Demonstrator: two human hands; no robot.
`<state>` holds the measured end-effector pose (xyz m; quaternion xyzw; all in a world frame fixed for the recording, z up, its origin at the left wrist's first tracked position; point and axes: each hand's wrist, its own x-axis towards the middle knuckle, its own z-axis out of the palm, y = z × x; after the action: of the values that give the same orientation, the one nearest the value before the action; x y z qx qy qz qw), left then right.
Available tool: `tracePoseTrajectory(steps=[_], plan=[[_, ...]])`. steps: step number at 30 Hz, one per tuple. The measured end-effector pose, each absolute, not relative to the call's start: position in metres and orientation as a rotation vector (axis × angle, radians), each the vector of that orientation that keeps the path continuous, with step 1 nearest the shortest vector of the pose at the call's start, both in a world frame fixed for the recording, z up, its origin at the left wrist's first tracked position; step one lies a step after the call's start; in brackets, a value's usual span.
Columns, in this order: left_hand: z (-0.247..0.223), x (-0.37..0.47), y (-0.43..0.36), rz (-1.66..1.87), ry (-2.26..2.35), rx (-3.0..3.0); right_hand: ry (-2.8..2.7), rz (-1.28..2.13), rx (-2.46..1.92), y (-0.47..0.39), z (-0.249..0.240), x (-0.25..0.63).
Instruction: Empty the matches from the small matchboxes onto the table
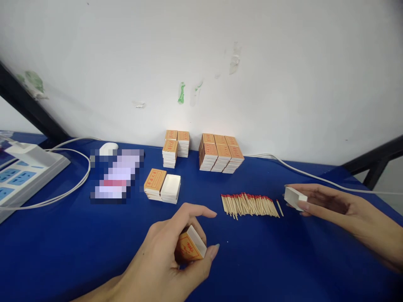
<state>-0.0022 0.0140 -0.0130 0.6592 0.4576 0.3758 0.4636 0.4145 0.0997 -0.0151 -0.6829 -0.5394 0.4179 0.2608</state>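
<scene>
An orange matchbox sleeve (188, 248) with red lettering lies in the curled fingers and palm of my left hand (176, 251); its thumb and index tips are apart. At the right, my right hand (333, 205) pinches a small white inner tray (295, 199) between thumb and fingers. Between the hands a row of matches (248, 205) with red heads lies on the blue table, one match (280, 208) a little apart at its right end. Beyond my left hand, orange matchboxes (155, 180) stand beside stacked white trays (171, 187).
Stacked matchboxes stand by the wall in a smaller group (170, 147) and a larger block (217, 151). Farther left are a blurred phone (121, 172), a white rounded object (108, 148), a power strip (34, 167) and white cables (85, 176). Another cable (302, 173) runs along the right rear.
</scene>
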Motion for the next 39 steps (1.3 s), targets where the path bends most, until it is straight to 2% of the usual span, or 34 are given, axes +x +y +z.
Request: tracePoseTrajectory(steps=[29,39], plan=[[-0.015,-0.002,0.014,0.918,1.135,1.607,-1.548,1.165,-1.775,0.094,-0.015,0.387],[-0.015,-0.002,0.012,0.965,1.154,1.706,-1.512,1.054,-1.767,0.094,-0.012,0.383]])
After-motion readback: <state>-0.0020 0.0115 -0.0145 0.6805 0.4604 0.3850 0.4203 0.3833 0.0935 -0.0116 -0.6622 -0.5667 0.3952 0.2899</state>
